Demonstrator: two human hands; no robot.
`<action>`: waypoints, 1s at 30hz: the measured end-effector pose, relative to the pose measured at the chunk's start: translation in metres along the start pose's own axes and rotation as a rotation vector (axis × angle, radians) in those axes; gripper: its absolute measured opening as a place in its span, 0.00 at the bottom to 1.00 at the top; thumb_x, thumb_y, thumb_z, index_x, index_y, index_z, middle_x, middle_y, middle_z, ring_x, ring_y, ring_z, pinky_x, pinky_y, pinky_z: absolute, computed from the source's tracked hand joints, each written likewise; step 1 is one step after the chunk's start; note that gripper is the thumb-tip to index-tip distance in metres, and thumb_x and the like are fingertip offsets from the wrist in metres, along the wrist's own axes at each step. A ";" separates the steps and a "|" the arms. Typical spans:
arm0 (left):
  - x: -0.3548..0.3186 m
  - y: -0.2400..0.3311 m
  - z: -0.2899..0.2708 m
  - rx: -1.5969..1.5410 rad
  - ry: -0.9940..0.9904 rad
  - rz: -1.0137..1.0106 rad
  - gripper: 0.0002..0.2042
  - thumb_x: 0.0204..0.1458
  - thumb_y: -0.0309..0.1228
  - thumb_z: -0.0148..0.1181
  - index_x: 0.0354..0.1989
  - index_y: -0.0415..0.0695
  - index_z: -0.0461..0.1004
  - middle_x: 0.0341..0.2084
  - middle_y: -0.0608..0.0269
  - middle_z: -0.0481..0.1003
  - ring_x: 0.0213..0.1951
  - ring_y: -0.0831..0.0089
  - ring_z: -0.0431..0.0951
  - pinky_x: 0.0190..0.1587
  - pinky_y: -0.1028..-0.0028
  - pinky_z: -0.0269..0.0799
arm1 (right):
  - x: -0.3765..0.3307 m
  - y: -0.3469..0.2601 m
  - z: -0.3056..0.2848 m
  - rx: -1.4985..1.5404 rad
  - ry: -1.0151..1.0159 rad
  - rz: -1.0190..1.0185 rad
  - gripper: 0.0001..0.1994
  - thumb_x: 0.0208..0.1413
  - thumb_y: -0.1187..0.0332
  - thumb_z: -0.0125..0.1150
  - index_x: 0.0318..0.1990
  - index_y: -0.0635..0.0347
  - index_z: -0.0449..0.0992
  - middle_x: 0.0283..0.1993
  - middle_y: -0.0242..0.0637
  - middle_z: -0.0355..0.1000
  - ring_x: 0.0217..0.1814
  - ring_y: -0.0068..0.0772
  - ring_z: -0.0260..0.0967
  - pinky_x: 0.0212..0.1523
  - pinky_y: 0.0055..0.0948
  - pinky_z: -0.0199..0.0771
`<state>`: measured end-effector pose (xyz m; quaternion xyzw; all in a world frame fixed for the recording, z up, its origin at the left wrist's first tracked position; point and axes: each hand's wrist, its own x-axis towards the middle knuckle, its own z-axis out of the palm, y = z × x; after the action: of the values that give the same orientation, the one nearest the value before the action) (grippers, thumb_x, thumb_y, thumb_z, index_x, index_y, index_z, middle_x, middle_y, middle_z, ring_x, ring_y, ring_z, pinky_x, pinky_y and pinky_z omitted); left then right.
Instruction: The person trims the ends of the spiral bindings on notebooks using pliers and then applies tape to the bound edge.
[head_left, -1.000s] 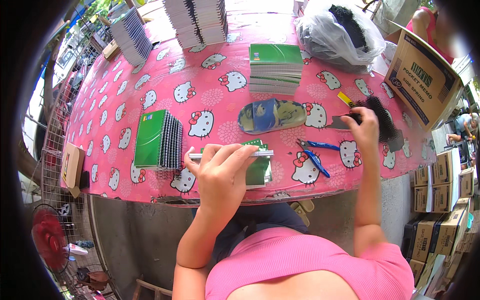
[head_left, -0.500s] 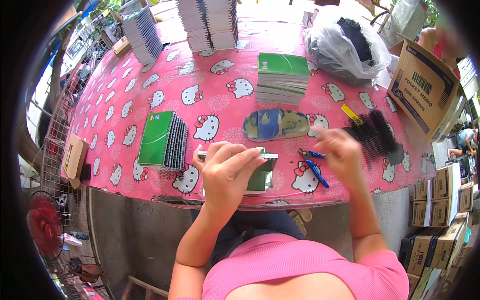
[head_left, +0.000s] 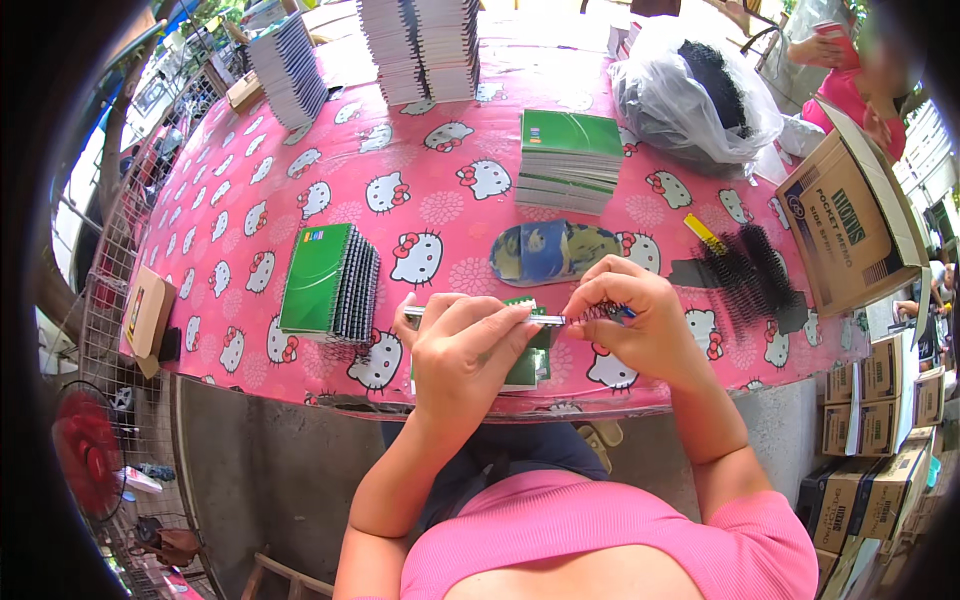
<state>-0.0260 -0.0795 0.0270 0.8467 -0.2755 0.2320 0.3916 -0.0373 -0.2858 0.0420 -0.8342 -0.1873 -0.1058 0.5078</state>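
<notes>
My left hand (head_left: 460, 345) grips a small notepad (head_left: 545, 320) held edge-on, fingers over its top. At the notepad's right end, my right hand (head_left: 645, 318) pinches a dark spiral binding coil (head_left: 598, 311), whose tip meets the edge. Whether the coil has entered the holes is too small to tell. Below the notepad lie green-covered sheets (head_left: 525, 372), partly hidden by my left hand. Blue-handled pliers (head_left: 628, 312) are mostly covered by my right hand. Just beyond sits a blue and olive slipper (head_left: 555, 250).
Coil-bound green notebooks (head_left: 318, 280) are stacked at left, green-covered pads (head_left: 570, 135) farther back. Loose black coils (head_left: 755, 270) lie at right, near a plastic bag (head_left: 640, 90) and an open carton (head_left: 850, 220). Tall notebook stacks (head_left: 420, 50) stand at the far side. Another person (head_left: 845, 85) is at far right.
My right hand has moved left to the notepad's end, and a coil now shows in its fingers. My left hand keeps its grip. The other person shows more fully, holding something red.
</notes>
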 end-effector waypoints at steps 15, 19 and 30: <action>-0.006 -0.005 0.006 0.006 0.033 -0.072 0.11 0.40 0.32 0.70 0.35 0.51 0.80 0.28 0.73 0.77 0.34 0.75 0.73 0.51 0.65 0.50 | -0.006 -0.006 0.010 -0.341 0.031 -0.157 0.07 0.54 0.68 0.60 0.38 0.59 0.74 0.34 0.37 0.70 0.31 0.41 0.72 0.27 0.36 0.71; -0.006 -0.003 0.005 0.017 0.025 -0.070 0.11 0.39 0.32 0.70 0.34 0.51 0.79 0.29 0.73 0.78 0.35 0.74 0.73 0.52 0.64 0.50 | -0.003 -0.012 0.012 -0.416 0.035 -0.189 0.07 0.52 0.67 0.62 0.35 0.58 0.74 0.32 0.37 0.70 0.32 0.42 0.71 0.28 0.35 0.70; -0.005 0.002 0.000 0.031 0.027 -0.063 0.13 0.37 0.28 0.72 0.34 0.48 0.81 0.28 0.70 0.78 0.35 0.74 0.74 0.50 0.69 0.56 | -0.001 -0.017 0.026 -0.462 0.073 -0.169 0.08 0.52 0.66 0.62 0.34 0.59 0.71 0.32 0.37 0.67 0.35 0.43 0.70 0.32 0.39 0.72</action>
<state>-0.0308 -0.0793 0.0247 0.8578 -0.2396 0.2351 0.3893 -0.0452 -0.2561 0.0432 -0.9051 -0.2089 -0.2179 0.2994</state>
